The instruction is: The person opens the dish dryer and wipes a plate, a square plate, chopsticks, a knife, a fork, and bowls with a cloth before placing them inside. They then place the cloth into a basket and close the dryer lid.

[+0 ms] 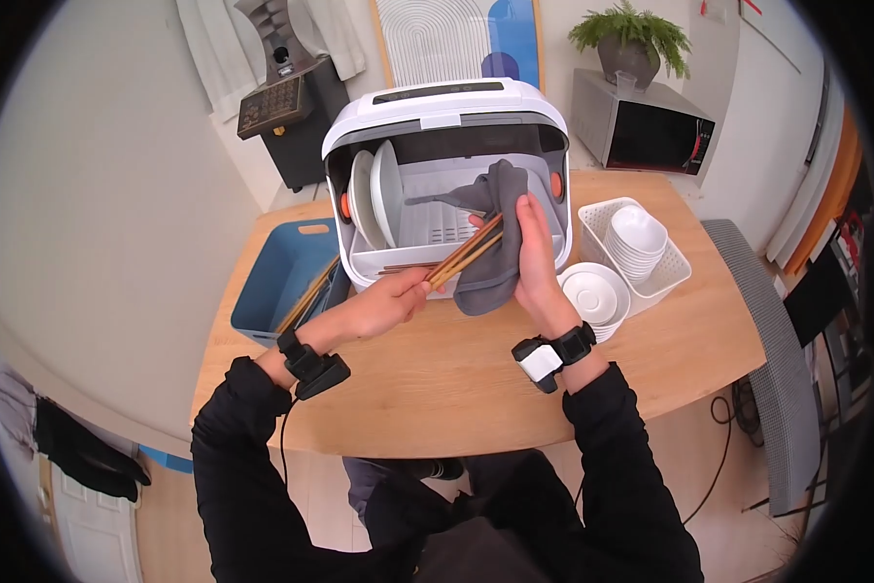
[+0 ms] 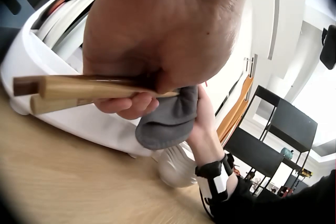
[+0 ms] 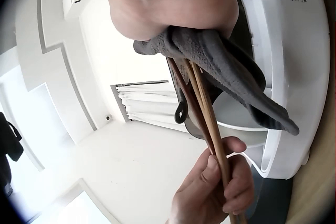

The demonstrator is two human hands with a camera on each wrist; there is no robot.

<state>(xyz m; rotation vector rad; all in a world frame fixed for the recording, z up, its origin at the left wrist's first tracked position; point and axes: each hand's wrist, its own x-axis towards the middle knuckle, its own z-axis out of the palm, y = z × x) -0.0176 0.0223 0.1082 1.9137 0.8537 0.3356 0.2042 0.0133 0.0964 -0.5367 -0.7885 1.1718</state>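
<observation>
The left hand [image 1: 383, 306] is closed around a bundle of chopsticks [image 1: 464, 253], with the thumb and fingers pinching the sticks near their thick ends. These ends project past the hand in the left wrist view. The right hand [image 1: 537, 257] grips a gray cloth [image 1: 492, 282] wrapped around the opposite ends of the same bundle; most of its fingers are hidden behind the cloth, so their exact curl cannot be told. The bundle is positioned above the table [image 1: 437, 389], in front of a white dish cabinet [image 1: 359, 112], and slants upward from the left hand to the right. It comprises straight, slender sticks in two finishes: dark reddish-brown and light bamboo. The sticks lie side by side, nearly parallel, and their far ends enter the folds of the cloth. The cloth is soft and creased; one flap hangs below the right hand, and another extends across the cabinet interior toward the upright plates [image 1: 386, 194].
</observation>
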